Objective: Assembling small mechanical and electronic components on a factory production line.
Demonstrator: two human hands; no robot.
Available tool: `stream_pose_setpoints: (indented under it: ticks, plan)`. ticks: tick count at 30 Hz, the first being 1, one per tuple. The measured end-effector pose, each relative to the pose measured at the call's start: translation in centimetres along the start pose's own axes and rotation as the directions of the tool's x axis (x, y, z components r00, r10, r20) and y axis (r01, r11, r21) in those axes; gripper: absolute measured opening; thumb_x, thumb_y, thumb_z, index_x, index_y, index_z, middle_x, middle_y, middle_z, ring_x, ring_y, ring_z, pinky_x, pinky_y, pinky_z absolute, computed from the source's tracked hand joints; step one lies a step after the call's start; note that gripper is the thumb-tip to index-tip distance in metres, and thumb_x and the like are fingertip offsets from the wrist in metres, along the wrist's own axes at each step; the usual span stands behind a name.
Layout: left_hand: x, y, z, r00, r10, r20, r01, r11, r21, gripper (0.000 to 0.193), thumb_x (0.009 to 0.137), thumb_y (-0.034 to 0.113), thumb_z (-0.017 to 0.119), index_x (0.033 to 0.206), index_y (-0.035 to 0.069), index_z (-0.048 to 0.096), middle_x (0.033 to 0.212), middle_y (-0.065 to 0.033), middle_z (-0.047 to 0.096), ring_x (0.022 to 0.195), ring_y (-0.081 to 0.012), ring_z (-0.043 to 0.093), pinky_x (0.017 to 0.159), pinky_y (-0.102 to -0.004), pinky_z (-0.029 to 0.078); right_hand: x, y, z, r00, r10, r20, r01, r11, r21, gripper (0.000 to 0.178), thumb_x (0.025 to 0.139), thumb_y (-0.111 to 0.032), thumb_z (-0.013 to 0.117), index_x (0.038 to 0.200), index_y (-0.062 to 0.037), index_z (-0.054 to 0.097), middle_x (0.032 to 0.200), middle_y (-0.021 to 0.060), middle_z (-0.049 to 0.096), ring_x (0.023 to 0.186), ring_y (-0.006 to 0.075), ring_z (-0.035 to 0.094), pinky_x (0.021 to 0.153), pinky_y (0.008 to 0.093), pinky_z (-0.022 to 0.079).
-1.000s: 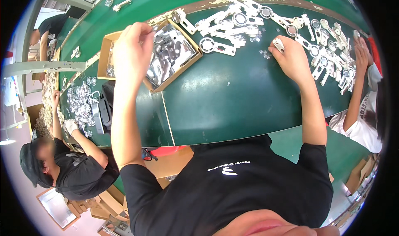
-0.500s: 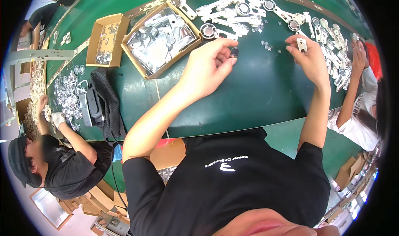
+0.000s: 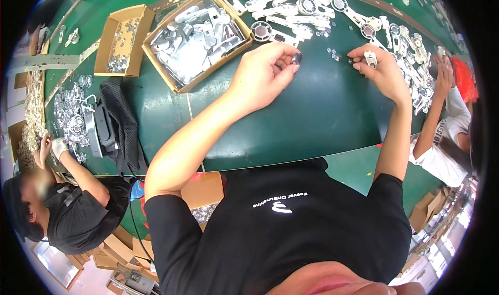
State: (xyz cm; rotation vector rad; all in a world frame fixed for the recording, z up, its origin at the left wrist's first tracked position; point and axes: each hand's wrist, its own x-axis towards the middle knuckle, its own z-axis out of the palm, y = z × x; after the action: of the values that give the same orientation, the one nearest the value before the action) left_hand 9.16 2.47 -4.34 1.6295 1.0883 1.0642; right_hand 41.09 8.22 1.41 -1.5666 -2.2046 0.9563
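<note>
My left hand (image 3: 264, 76) is closed, pinching a small dark glossy oval piece (image 3: 296, 59) between thumb and fingers above the green table. Across from it, my right hand (image 3: 383, 75) curls around a small white plastic part (image 3: 370, 59), which shows between its fingers. The right thumb and index fingertips come together at a few tiny clear pieces (image 3: 350, 61); whether they grip one is too small to tell. Just left of these lie more small clear pieces (image 3: 333, 54). Beyond both hands spreads a pile of white handheld-fan-like parts with round grilles (image 3: 307, 5).
An open carton (image 3: 179, 88) of shiny grey-white plastic shells stands left of my left hand. Beside it is a smaller carton (image 3: 134, 69) with tiny clear pieces. A black mesh bag (image 3: 120, 123) lies further left. Co-workers' hands (image 3: 443, 76) work at right and left.
My right hand has moved slightly left, its fingertips closing in on the tiny clear pieces. The dark piece in my left hand shows more fully. The whole view has shifted a little.
</note>
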Motion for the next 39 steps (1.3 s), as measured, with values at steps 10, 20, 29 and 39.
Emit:
stream_pose_setpoints:
  ticks: [10, 20, 29, 39]
  plan:
    - [-0.3, -0.4, 0.3, 1.0, -0.005, -0.003, 0.005, 1.0, -0.008, 0.021, 0.097, 0.003, 0.074, 0.118, 0.0, 0.071, 0.096, -0.0052, 0.074, 0.077, -0.0069, 0.068, 0.072, -0.0242, 0.058, 1.5, -0.5, -0.6, 0.978, -0.177, 0.114, 0.195, 0.966, -0.173, 0.012, 0.089, -0.003, 0.073, 0.102, -0.0005, 0.072, 0.098, 0.0124, 0.07, 0.094, 0.0309, 0.069, 0.087, 0.0385, 0.054]
    - [0.2, -0.5, -0.1, 0.993, -0.113, -0.024, 0.11, 0.989, -0.102, 0.023, 0.098, 0.005, 0.072, 0.119, -0.003, 0.07, 0.101, -0.0073, 0.077, 0.086, -0.0088, 0.073, 0.079, -0.0257, 0.061, 0.3, -2.1, 2.4, 0.999, 0.024, -0.049, -0.024, 1.0, -0.001, 0.01, 0.095, -0.007, 0.075, 0.101, -0.0023, 0.068, 0.087, 0.004, 0.069, 0.082, 0.0136, 0.065, 0.075, 0.0311, 0.052]
    - [0.3, -1.5, -0.1, 0.984, -0.177, -0.015, 0.165, 0.938, -0.305, 0.026, 0.097, 0.0, 0.071, 0.123, -0.006, 0.067, 0.108, -0.012, 0.074, 0.096, -0.016, 0.075, 0.088, -0.03, 0.064, 2.2, -7.3, 10.0, 0.983, -0.004, -0.181, 0.096, 0.86, 0.501, 0.007, 0.097, -0.009, 0.077, 0.098, -0.0028, 0.072, 0.08, -0.003, 0.067, 0.072, 0.0043, 0.057, 0.065, 0.0228, 0.047]
    - [-0.4, -0.5, -0.6, 0.997, -0.06, 0.044, 0.071, 0.935, -0.347, 0.027, 0.095, -0.003, 0.075, 0.121, -0.006, 0.067, 0.111, -0.0099, 0.073, 0.102, -0.0151, 0.074, 0.093, -0.0293, 0.062, 1.7, -7.2, 11.2, 0.988, 0.043, -0.145, 0.063, 0.753, 0.655, 0.012, 0.095, -0.005, 0.079, 0.096, -0.0034, 0.067, 0.08, -0.0019, 0.067, 0.071, 0.0048, 0.059, 0.062, 0.022, 0.047]
